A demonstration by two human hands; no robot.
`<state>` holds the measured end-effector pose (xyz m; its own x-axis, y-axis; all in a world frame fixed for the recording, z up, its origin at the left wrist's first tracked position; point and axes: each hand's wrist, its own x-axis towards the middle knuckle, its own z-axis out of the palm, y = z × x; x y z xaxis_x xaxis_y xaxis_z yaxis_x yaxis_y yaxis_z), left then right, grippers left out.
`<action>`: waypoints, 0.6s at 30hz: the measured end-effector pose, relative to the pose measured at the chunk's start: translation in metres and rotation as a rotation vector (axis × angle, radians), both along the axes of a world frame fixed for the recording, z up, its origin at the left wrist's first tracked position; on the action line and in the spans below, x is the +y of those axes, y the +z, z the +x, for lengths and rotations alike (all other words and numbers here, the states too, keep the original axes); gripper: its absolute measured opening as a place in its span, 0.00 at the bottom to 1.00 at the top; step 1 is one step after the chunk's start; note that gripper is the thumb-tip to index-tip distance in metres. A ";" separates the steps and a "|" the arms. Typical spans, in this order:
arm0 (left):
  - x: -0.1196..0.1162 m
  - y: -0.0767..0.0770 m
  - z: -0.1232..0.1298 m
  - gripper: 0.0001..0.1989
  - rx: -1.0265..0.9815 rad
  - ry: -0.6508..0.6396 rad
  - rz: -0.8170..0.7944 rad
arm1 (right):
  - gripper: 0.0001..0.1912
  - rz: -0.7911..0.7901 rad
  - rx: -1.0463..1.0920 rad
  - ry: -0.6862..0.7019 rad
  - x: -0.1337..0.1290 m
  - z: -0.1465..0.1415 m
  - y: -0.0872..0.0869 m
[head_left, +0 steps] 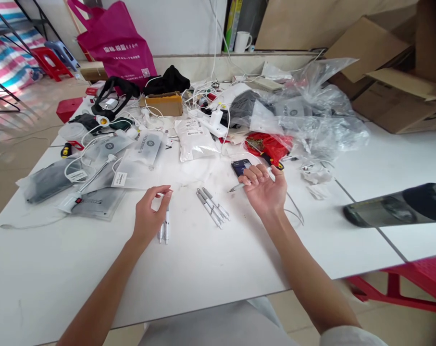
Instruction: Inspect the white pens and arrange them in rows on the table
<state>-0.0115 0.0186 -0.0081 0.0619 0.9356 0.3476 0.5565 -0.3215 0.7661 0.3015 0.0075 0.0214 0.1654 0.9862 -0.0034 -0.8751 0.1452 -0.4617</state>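
Observation:
A white and grey pen (236, 187) lies across my right hand (263, 188), whose fingers are curled round it with the palm turned up. Its grey tip points left. My left hand (153, 211) is bent over two pens (166, 230) on the white table (189, 278); thumb and fingertips are close together, and whatever may be between them is too small to make out. Between my hands, several similar pens (212, 207) lie slanted side by side. Just behind my right hand is a dark phone (241, 166), partly covered by the fingers.
Clear plastic bags (311, 120), white cables and a white package (194, 140) crowd the table's back. Bagged items and a small lamp (69, 202) lie left. A dark bottle (394, 206) lies at right, near cardboard boxes (398, 101). A magenta bag (117, 48) stands at back left.

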 end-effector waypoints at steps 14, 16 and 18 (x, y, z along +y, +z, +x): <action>0.022 -0.022 -0.024 0.13 0.167 -0.032 -0.065 | 0.13 0.333 -1.249 -0.003 -0.019 -0.073 -0.039; 0.024 -0.021 -0.028 0.13 0.209 -0.026 -0.124 | 0.11 0.484 -1.493 0.005 -0.026 -0.087 -0.050; 0.023 -0.018 -0.030 0.16 0.298 -0.043 -0.173 | 0.15 0.605 -1.657 0.059 -0.032 -0.099 -0.059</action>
<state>-0.0413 0.0415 -0.0257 0.1776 0.9735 0.1443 0.7530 -0.2288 0.6169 0.2020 -0.0243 -0.0379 -0.4167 0.7897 0.4503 0.4045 0.6047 -0.6861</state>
